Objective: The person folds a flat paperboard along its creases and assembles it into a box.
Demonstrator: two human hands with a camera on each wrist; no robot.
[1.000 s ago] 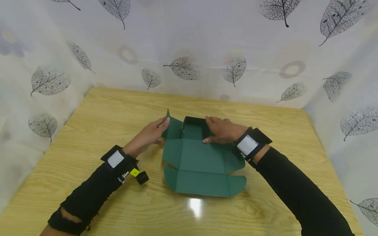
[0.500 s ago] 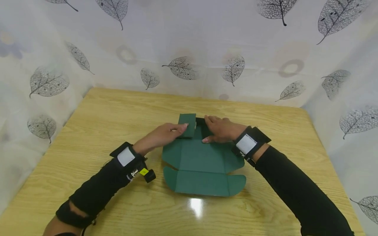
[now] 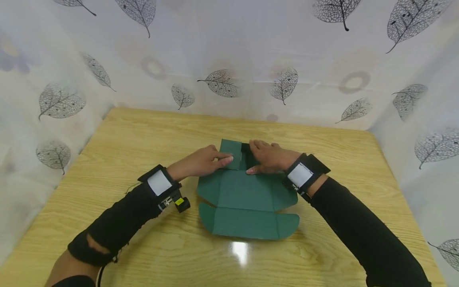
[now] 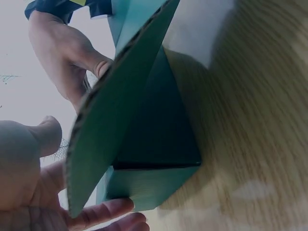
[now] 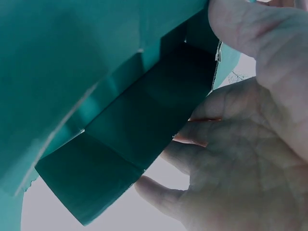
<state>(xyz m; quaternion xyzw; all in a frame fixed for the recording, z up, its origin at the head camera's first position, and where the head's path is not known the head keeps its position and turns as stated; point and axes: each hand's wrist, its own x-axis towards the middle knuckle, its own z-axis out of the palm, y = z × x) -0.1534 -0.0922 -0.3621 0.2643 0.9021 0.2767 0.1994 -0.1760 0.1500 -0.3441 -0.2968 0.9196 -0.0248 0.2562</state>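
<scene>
A dark green cardboard box (image 3: pixel 247 191) stands part folded on the table, its lid panel spread toward me. My left hand (image 3: pixel 204 161) is at its left side, with thumb and index finger pressing a folded-over side panel (image 3: pixel 231 146). In the left wrist view, other fingers (image 4: pixel 103 211) of that hand lie against the outer wall (image 4: pixel 149 185); a lid flap hides part of the hand. My right hand (image 3: pixel 270 156) holds the right part of the box. In the right wrist view, its thumb (image 5: pixel 236 26) reaches over the box while its fingers (image 5: pixel 163 195) touch the outside of a wall.
The wood-grain table (image 3: pixel 143 131) lies under the box. A white curtain (image 3: pixel 251 44) printed with leaves hangs behind and at both sides. Each wrist wears a black strap with a camera mount, the left mount (image 3: pixel 181 202) jutting out near the box.
The left hand has moved right and turned the left side panel from upright to folded inward over the box. Its index finger now lies on top of the panel. The right hand stays in place.
</scene>
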